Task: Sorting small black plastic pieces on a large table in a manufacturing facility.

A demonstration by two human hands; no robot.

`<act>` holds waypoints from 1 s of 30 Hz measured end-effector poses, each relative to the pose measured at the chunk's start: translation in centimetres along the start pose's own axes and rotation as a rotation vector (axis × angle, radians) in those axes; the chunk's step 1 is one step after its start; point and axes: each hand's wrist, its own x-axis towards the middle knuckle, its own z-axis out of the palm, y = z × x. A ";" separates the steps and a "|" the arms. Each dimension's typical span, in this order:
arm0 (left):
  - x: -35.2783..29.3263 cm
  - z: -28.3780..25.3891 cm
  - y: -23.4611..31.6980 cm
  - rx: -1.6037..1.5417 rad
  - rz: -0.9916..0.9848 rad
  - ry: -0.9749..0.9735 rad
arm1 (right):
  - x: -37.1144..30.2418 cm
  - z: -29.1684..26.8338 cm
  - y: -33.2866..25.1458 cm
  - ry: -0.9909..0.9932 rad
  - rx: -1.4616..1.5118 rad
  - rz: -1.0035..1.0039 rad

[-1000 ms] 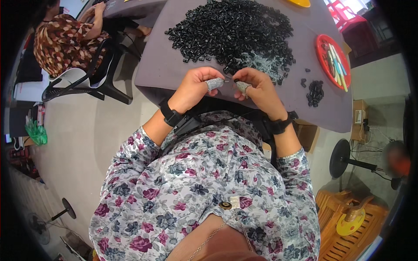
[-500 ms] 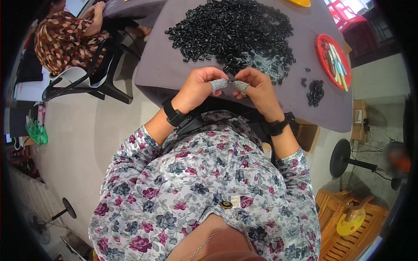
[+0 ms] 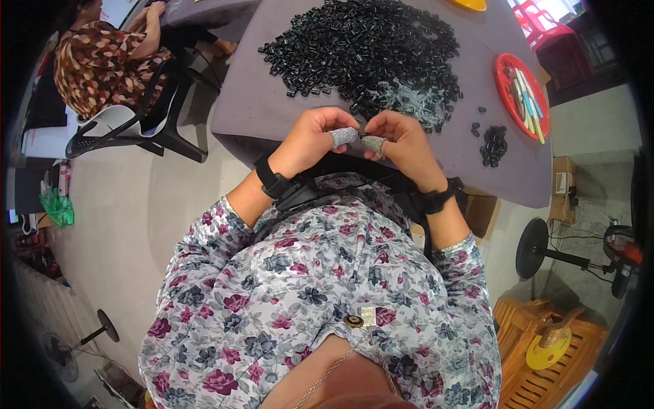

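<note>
Both hands meet just in front of the table edge, with a grey cover on each thumb. My left hand is closed in a pinch, and my right hand pinches towards it from the other side. Between the fingertips sits a small black piece, partly hidden by the fingers. Right beyond the hands spreads a large heap of small black tubular plastic pieces. A little pile of thin grey-green parts lies at the heap's near right side.
A smaller cluster of black pieces lies on the cloth-covered table at right, near a red tray holding pens or slim tools. A co-worker sits at left on a dark chair. A wooden chair and fan stand are at right.
My hands have drawn slightly closer together, and the fingertips now nearly touch around the small black piece. The fan head at right has turned.
</note>
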 end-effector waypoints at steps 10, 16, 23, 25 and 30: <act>0.3 -0.1 0.5 0.002 -0.027 -0.034 | -0.6 0.4 -0.1 0.046 0.074 0.044; 0.4 0.3 0.7 -0.048 -0.002 -0.064 | -0.5 -0.1 -0.8 0.069 0.059 0.013; 1.3 -0.2 1.2 -0.009 0.048 -0.130 | -0.1 -0.2 -1.5 0.040 0.002 -0.050; 1.5 -0.2 1.8 -0.026 0.024 -0.123 | 0.2 -0.5 -2.1 0.035 -0.074 -0.027; 2.3 -0.4 1.9 0.009 0.050 -0.179 | 0.3 -1.5 -1.3 0.025 -0.086 -0.070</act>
